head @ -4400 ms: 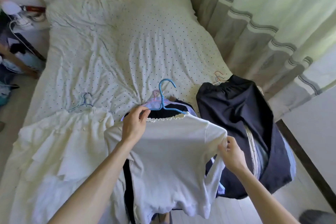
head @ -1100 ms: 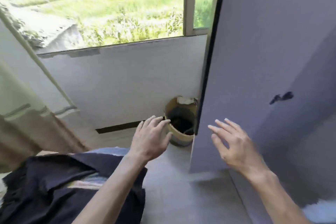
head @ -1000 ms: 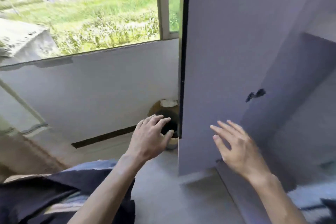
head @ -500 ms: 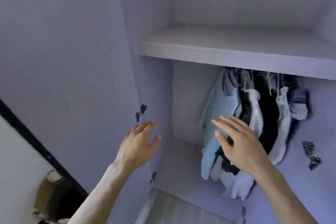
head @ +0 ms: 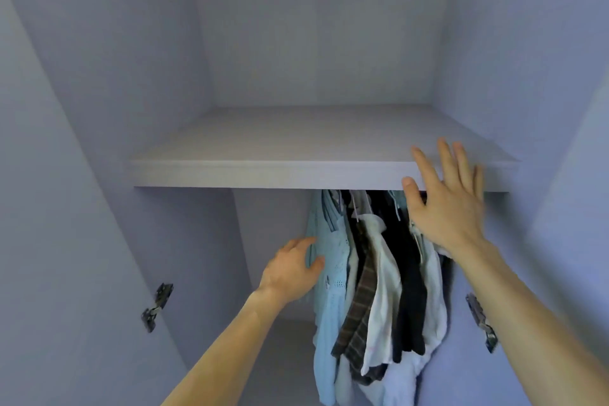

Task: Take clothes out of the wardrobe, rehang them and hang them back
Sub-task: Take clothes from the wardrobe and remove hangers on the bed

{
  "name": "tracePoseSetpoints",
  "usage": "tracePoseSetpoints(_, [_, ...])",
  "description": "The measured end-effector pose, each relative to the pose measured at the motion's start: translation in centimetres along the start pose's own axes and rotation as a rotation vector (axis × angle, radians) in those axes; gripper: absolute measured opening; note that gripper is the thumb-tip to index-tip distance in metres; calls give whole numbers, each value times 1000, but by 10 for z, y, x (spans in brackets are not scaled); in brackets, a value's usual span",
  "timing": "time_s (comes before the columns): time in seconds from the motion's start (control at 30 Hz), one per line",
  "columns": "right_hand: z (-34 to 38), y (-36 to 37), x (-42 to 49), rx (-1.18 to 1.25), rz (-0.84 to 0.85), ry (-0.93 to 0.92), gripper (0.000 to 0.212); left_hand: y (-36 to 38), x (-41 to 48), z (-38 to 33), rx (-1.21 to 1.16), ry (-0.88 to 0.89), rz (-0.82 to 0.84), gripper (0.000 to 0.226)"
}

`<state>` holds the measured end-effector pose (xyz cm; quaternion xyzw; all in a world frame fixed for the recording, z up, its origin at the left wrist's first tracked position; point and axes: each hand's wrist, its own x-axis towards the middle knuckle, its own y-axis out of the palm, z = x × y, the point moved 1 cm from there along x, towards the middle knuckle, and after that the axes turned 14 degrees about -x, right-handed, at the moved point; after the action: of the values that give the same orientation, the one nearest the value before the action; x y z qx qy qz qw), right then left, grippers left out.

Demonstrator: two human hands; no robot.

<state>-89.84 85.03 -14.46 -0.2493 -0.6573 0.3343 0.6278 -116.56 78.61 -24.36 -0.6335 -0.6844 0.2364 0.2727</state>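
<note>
Left hinge (head: 157, 306) at lower left of frame, on the side panel of the open wardrobe (head: 99, 109). Shelf (head: 263, 171) runs across mid-frame, nothing on it. Clothes hang below the shelf, right of centre, bunched close together. Left hand (head: 290, 270) at lower centre, fingers loose and barely bent, thumb and fingertips against the left edge of the light blue garment (head: 329, 290); it grips nothing. Next rightward are a dark plaid garment (head: 359, 313), a white garment (head: 382, 273) and a black garment (head: 408, 280), with more pale fabric behind; hanger tops are just visible under the shelf edge. Right hand (head: 448, 208) at centre right, fingers straight and spread, raised in front of the shelf's front edge and the tops of the clothes, holding nothing. Right hinge (head: 481, 320) at lower right.
</note>
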Motion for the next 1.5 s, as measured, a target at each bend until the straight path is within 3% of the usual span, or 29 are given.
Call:
tracePoseSetpoints(0.1, [-13, 27, 21, -25, -85, 0, 54, 30, 33, -2, -155, -87, 24, 64])
tracePoseSetpoints(0.27, [-20, 71, 44, -59, -532, -26, 40, 71, 91, -7, -386, -201, -79, 61])
tracePoseSetpoints(0.43, [-21, 88, 60, -128, -700, 1, 39, 90, 135, -9, -453, -240, -108, 53])
tracePoseSetpoints(0.73, [-30, 92, 59, -147, -721, -2, 37, 95, 161, -13, -455, -256, -260, 41])
tracePoseSetpoints(0.87, [-28, 93, 58, -149, -728, 15, 37, 92, 154, -6, -475, -163, -312, 36])
tracePoseSetpoints(1.2, [-24, 95, 59, -101, -718, 9, 34, 58, 147, 0, -451, -74, -504, 41])
tracePoseSetpoints(1.5, [-25, 93, 54, -54, -624, 13, 34, 49, 139, -1, -393, -48, -528, 42])
